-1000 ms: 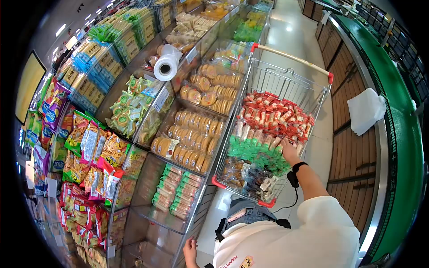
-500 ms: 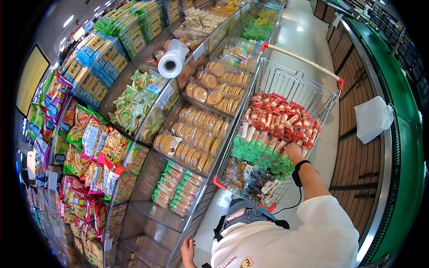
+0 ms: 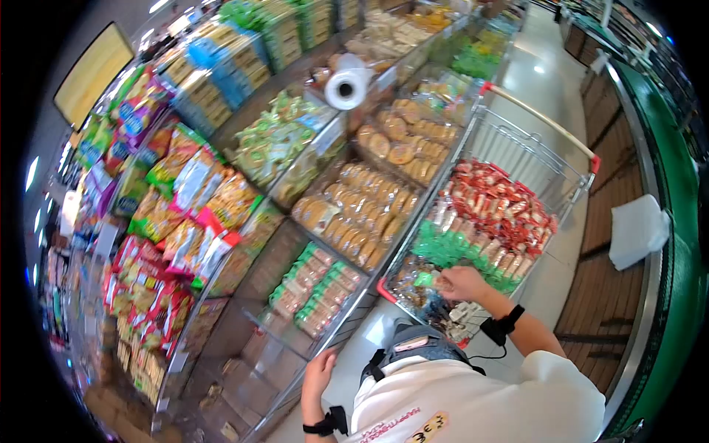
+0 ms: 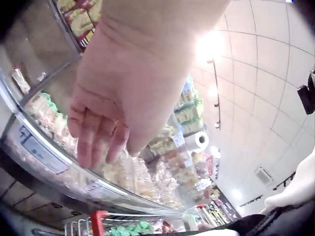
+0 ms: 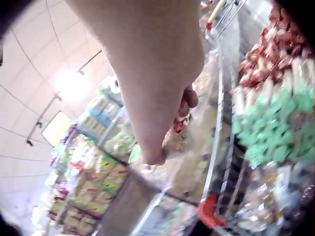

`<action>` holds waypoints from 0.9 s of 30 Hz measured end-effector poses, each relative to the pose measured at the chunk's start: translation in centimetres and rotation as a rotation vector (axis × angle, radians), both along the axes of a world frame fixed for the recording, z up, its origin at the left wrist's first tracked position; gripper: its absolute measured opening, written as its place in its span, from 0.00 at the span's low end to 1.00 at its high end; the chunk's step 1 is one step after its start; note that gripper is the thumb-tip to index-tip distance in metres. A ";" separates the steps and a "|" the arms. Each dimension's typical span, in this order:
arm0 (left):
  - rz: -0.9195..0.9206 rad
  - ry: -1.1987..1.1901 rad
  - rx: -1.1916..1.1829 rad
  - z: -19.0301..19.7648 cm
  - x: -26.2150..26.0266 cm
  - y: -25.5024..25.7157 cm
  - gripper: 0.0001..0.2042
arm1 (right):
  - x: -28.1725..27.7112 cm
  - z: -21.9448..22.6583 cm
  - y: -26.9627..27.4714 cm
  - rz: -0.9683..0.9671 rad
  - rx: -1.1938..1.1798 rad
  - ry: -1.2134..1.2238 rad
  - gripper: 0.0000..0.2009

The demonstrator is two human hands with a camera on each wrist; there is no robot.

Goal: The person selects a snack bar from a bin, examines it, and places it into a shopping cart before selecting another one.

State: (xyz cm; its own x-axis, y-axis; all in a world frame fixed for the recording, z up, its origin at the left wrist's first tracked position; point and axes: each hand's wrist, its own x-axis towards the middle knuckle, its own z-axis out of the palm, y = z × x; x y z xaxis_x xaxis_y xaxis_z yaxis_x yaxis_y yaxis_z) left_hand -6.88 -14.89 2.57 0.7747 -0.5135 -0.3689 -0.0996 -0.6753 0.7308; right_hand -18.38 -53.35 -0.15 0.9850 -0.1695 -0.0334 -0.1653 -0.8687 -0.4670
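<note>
Green wrapped snack (image 3: 423, 280): in the shopping cart (image 3: 538, 125), near end; light, crinkly, slippery film, so I'd pinch mid-pack.
Right hand (image 3: 461, 283): fingers curled around it.
Left hand (image 3: 319, 369): relaxed, empty, near the shelf rail (image 3: 334, 322).

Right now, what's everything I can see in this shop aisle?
Shopping cart: one, metal wire with red corners, in the aisle right of the shelves.
Red-wrapped snacks: many, red and white, far end of the cart.
Green-wrapped snacks: many, green, middle of the cart.
Dark mixed packets: many, near end of the cart.
Plastic bag roll: one, white, above the clear bins.
Round biscuits: many, golden brown, in clear bins.
Chip bags: many, mixed bright colours, hanging at left.
White cloth: one, on the green counter at right.
Left hand: fingers loose, beside the shelf edge, holding nothing.
Right hand: over the cart's snacks; whether its grip holds a packet is unclear.
</note>
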 end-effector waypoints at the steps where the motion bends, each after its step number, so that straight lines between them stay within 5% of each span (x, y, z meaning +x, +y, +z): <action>1: -0.009 -0.003 -0.071 0.5 0.2 -0.9 0.11 | 1.3 1.5 2.4 0.063 0.032 -0.049 0.16; 8: 0.155 0.175 -0.447 5.0 1.0 -2.5 0.08 | 8.0 8.2 15.2 0.613 0.094 -0.477 0.15; 12: 0.265 0.203 -0.450 6.5 0.6 0.1 0.09 | 8.6 9.9 18.7 0.679 0.110 -0.427 0.14; 17: 0.255 0.476 -0.744 7.1 -0.3 4.2 0.08 | 8.6 11.5 21.8 0.823 0.093 -0.317 0.16; 22: 0.278 0.590 -0.849 7.2 -1.6 8.4 0.09 | 9.2 12.5 24.5 0.844 0.130 -0.471 0.16; 27: 0.475 0.281 -0.837 7.2 -3.3 10.7 0.09 | 9.9 12.9 27.6 0.855 0.125 -0.423 0.16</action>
State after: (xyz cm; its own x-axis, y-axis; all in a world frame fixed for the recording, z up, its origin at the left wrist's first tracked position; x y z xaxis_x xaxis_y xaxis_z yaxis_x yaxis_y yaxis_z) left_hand -10.13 -4.20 9.80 0.9069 -0.3520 -0.2318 0.2964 0.1416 0.9445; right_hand -8.47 -25.80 12.76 0.7082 0.5924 0.3841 0.7045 -0.5572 -0.4396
